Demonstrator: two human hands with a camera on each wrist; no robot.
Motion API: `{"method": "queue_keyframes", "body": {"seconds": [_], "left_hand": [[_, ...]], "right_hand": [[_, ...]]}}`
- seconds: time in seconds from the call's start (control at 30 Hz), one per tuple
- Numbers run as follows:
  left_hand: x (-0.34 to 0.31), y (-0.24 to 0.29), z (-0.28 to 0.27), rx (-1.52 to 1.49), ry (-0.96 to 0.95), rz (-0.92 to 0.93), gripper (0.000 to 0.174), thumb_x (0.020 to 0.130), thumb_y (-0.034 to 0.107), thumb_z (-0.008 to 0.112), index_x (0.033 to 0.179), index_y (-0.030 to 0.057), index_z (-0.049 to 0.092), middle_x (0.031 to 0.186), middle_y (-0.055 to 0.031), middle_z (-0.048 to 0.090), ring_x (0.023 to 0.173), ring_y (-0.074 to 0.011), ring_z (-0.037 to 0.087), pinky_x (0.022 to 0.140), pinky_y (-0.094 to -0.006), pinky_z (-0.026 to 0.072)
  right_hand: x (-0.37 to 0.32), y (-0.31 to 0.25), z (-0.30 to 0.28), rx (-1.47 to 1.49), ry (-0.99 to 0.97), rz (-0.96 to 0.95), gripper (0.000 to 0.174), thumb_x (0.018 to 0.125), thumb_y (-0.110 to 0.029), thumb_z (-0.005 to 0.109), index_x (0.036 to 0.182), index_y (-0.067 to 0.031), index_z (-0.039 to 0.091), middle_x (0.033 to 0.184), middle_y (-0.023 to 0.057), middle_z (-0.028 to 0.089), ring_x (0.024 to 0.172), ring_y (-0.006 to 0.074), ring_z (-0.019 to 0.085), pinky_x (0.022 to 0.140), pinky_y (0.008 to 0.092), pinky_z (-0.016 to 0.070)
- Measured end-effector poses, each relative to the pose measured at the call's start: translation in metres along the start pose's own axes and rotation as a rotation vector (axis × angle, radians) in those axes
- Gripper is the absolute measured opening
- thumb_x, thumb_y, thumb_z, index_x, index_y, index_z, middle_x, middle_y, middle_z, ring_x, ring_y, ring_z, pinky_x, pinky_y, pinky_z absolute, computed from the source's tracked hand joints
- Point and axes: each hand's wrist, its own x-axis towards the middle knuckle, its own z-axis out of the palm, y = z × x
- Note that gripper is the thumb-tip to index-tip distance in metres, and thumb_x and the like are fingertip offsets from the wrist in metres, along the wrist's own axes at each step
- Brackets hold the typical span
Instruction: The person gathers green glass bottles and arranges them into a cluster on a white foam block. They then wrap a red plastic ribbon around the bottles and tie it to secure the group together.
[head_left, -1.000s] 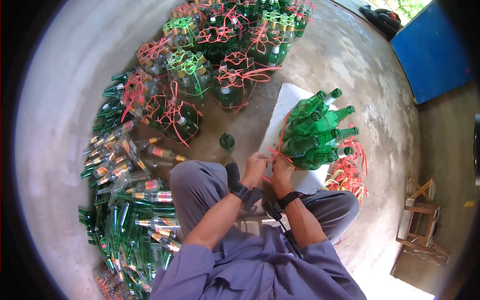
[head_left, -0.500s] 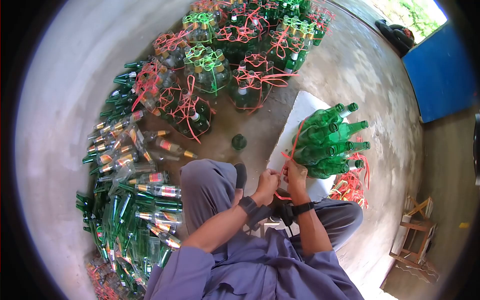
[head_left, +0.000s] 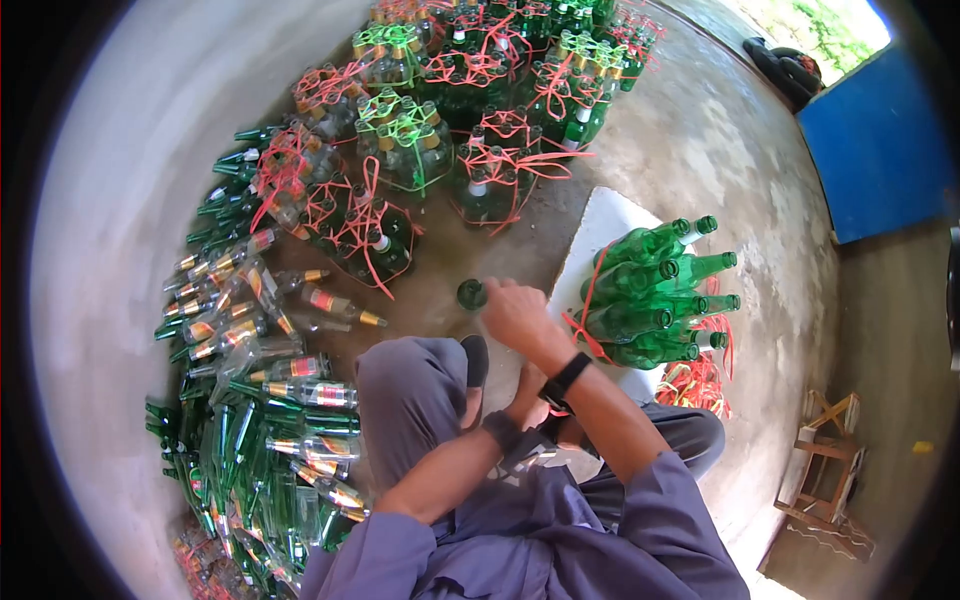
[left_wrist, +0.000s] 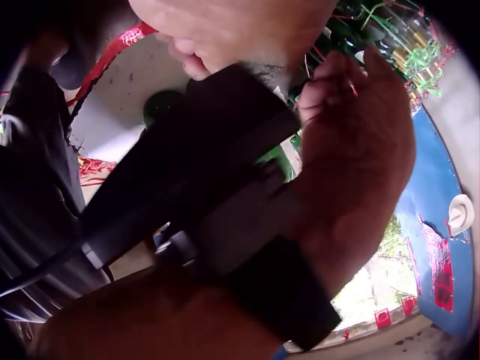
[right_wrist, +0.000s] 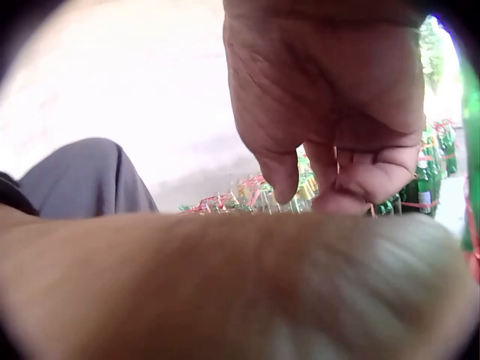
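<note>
A bundle of green glass bottles (head_left: pixel 640 318) leans on a white board (head_left: pixel 592 222), with a red plastic strap (head_left: pixel 590 290) round it. My right hand (head_left: pixel 520 318) is crossed over the left, fingers curled in a pinch on the strap, largely hidden in its grip. It overlaps a lone green bottle (head_left: pixel 470 293) on the floor in the head view. Beneath the right forearm, my left hand (head_left: pixel 528 398) is partly covered. In the left wrist view its fingers (left_wrist: pixel 193 66) curl in, and a length of red strap (left_wrist: pixel 112 58) runs out beside them.
Loose bottles (head_left: pixel 250 440) lie heaped along the left wall. Several tied bundles (head_left: pixel 405 145) stand on the floor ahead. Beyond the board is a tangle of red straps (head_left: pixel 695 385). A blue panel (head_left: pixel 880 150) and a wooden stool (head_left: pixel 825 465) are at the right.
Both hands were close together beside the bundle. My right hand has swung left across the left one, towards the lone bottle, while the left has drawn back lower under the right forearm.
</note>
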Motion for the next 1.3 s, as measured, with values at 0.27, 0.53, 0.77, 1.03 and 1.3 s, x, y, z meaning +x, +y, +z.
{"method": "queue_keyframes", "body": {"seconds": [0.27,0.53,0.77,1.03,1.3], "left_hand": [[-0.032,0.018,0.013,0.45,-0.159,-0.005,0.02,0.1,0.022,0.058,0.115,0.0091,0.054,0.094,0.0001,0.058,0.077,-0.0096,0.056,0.058,-0.0258,0.0421],[-0.018,-0.023,-0.021,0.674,-0.15,0.102,0.021,0.098,0.021,0.06,0.111,0.0048,0.056,0.095,-0.0012,0.059,0.083,-0.0097,0.058,0.061,-0.0275,0.0463],[-0.043,0.024,0.04,1.063,-0.201,0.417,0.019,0.097,0.015,0.058,0.092,-0.0017,0.065,0.081,-0.0013,0.066,0.073,-0.0117,0.063,0.061,-0.026,0.0483],[-0.079,0.054,0.077,0.703,-0.124,-0.025,0.027,0.102,0.019,0.048,0.092,-0.0012,0.063,0.08,-0.0062,0.066,0.064,-0.0113,0.059,0.063,-0.0246,0.0463],[-0.126,0.066,0.09,0.538,-0.263,-0.19,0.022,0.101,0.021,0.052,0.096,0.0012,0.061,0.067,-0.0027,0.058,0.059,-0.0122,0.055,0.059,-0.0259,0.0453]], "right_hand": [[0.043,0.008,0.04,-0.092,-0.164,-0.084,0.024,0.081,-0.009,0.064,0.103,-0.0001,0.057,0.098,0.0202,0.068,0.089,0.0342,0.07,0.072,0.0418,0.0556],[0.021,0.013,0.009,0.055,-0.03,-0.146,0.027,0.087,-0.023,0.065,0.103,-0.0026,0.058,0.094,0.0174,0.069,0.085,0.0349,0.069,0.07,0.0454,0.054],[-0.084,0.037,-0.064,0.182,0.21,0.064,0.03,0.087,-0.026,0.068,0.105,-0.0032,0.066,0.084,0.0177,0.066,0.077,0.0395,0.065,0.065,0.0464,0.052],[-0.149,0.066,-0.06,0.227,0.096,0.324,0.032,0.091,-0.032,0.067,0.092,-0.0003,0.07,0.075,0.0152,0.067,0.062,0.0327,0.066,0.059,0.0416,0.0512],[-0.135,0.062,-0.064,1.585,-0.096,0.674,0.028,0.097,-0.024,0.062,0.097,0.0028,0.067,0.082,0.007,0.067,0.061,0.0128,0.061,0.054,0.0265,0.0466]]}}
